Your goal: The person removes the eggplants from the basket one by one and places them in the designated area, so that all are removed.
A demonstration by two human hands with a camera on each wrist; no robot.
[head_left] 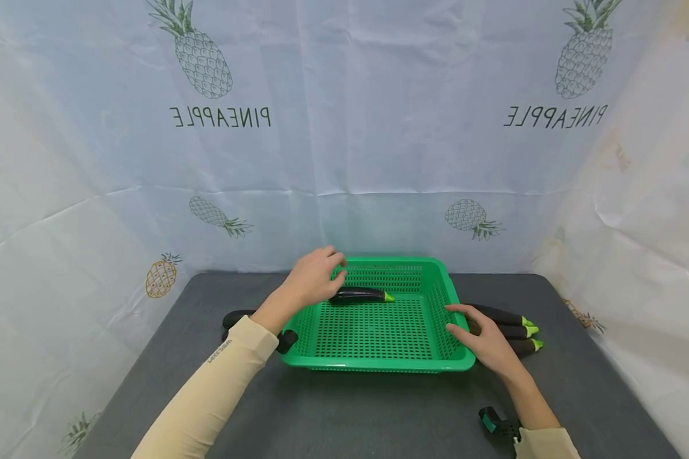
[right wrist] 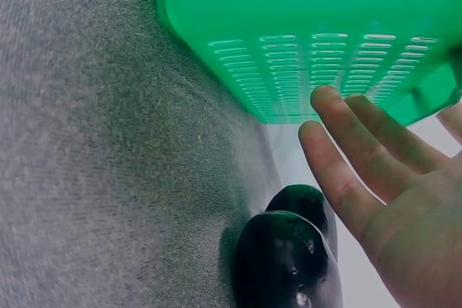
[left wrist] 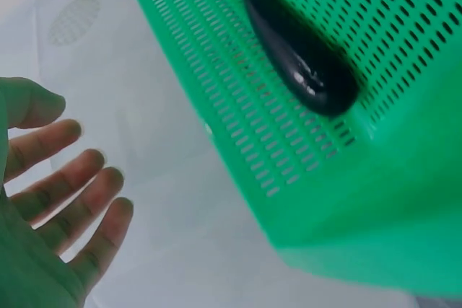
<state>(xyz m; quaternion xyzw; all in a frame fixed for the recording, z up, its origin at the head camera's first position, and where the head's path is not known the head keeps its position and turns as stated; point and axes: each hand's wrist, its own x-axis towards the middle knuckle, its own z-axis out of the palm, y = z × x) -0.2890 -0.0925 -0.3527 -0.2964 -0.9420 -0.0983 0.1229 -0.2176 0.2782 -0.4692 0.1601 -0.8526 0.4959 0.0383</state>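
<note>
A green plastic basket (head_left: 379, 364) with slotted walls stands on the dark tabletop. Inside, near its back left, lies one dark purple eggplant (head_left: 358, 295), its green stem end toward the right. My left hand (head_left: 317, 275) hovers over the basket's back left corner with loosely spread fingers and nothing in them; the left wrist view shows it apart from the basket. By the right wall is my right hand (head_left: 485, 338), its extended fingers (right wrist: 361, 135) at the outside of the wall. Whether they touch the basket, I cannot tell.
Several eggplants (head_left: 525, 347) lie right of the basket, partly hidden behind the right hand. More dark eggplants (head_left: 237, 317) show at the left, partly covered by the left forearm. A pineapple-printed cloth (head_left: 344, 159) hangs behind and beside the table (head_left: 344, 414).
</note>
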